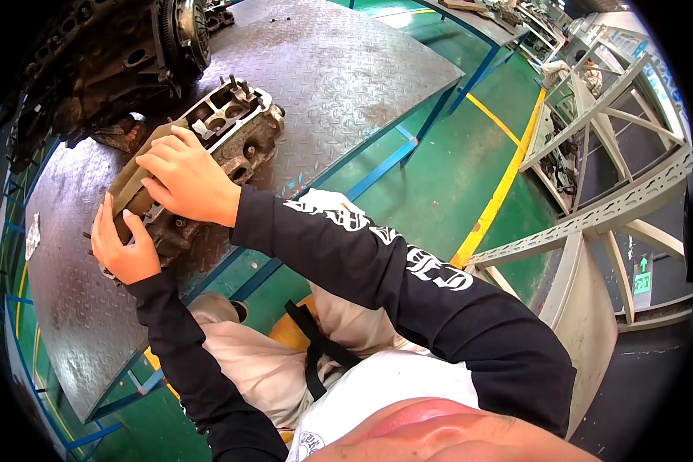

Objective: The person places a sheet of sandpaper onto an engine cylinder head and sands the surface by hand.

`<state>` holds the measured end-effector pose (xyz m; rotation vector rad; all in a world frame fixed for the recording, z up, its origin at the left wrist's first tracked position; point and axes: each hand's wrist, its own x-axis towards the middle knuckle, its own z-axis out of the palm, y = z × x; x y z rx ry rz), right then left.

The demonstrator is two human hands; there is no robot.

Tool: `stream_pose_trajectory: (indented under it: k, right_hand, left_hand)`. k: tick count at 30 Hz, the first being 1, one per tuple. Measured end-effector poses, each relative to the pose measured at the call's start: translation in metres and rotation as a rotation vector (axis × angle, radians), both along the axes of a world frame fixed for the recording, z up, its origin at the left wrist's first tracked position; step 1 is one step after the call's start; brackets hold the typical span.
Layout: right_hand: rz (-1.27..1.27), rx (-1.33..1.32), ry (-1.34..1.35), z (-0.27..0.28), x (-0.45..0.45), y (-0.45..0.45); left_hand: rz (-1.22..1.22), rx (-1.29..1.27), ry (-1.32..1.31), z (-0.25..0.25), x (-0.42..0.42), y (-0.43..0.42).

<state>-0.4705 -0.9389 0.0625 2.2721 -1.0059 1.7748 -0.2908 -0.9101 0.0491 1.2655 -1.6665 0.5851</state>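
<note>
An engine cylinder head (248, 142) lies at a slant on the metal table, with studs standing up at its far end and several round openings in its top. Along the near part of its top runs a flat brown strip (125, 179), like stiff card or abrasive sheet; I cannot tell which. My right hand (189, 175) rests over the strip's middle, its fingers bent across the edge. Gripping the near end is my left hand (127, 248), fingers on the outer side and thumb on the inner. My palms hide part of the head.
A large dark engine block (108, 69) with a round toothed part stands at the table's upper left. The tread-plate table (339, 73) has a blue frame. To the right stands a pale metal rack (624, 192). Yellow lines (508, 185) cross the green floor.
</note>
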Motion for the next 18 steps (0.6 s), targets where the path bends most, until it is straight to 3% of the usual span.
stream_pose_trajectory:
  k: [3, 10, 15, 18]
  right_hand:
    - [-0.023, -0.137, -0.018, 0.003, 0.002, 0.001]
    - [0.047, 0.018, 0.092, -0.002, 0.0, 0.002]
    - [0.122, -0.119, -0.006, 0.005, 0.001, 0.004]
    - [0.213, -0.048, -0.035, 0.002, 0.006, 0.004]
  left_hand:
    - [-0.084, -0.02, -0.012, 0.004, -0.006, 0.001]
    - [-0.073, 0.041, -0.017, 0.0, -0.006, 0.0]
    - [-0.228, 0.005, 0.0, 0.008, -0.012, 0.003]
    - [-0.297, 0.072, 0.019, 0.006, -0.018, 0.002]
